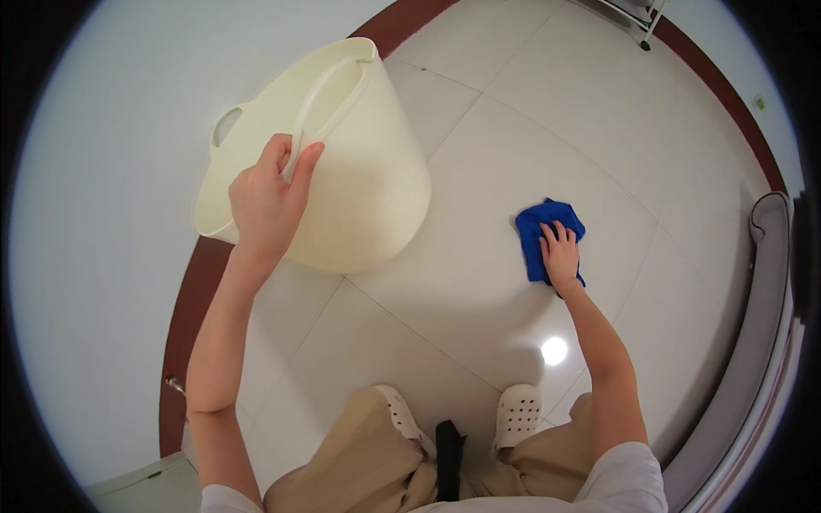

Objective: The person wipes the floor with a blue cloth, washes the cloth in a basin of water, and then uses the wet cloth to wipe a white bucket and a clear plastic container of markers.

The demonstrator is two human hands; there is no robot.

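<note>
A cream plastic tub [359, 167] leans tilted against the wall, its mouth turned to the wall and its rounded side towards the room. My left hand [272, 186] is closed around the tub's near loop handle [314, 102], with the thumb along the outside. The far handle [226, 125] is free, and most of the tub's inside is hidden. Over to the right, a crumpled blue cloth [533, 240] lies on the tiled floor. My right hand [560, 253] is on top of it, fingers slightly spread and curled onto the fabric.
Pale floor tiles [500, 160] meet a dark red baseboard [183, 327] along the wall. A grey padded furniture edge [744, 359] runs down the right side. At the top stands a wheeled metal frame [648, 32]. A small doorstop [174, 385] sticks out at lower left. My white clogs [518, 413] are below.
</note>
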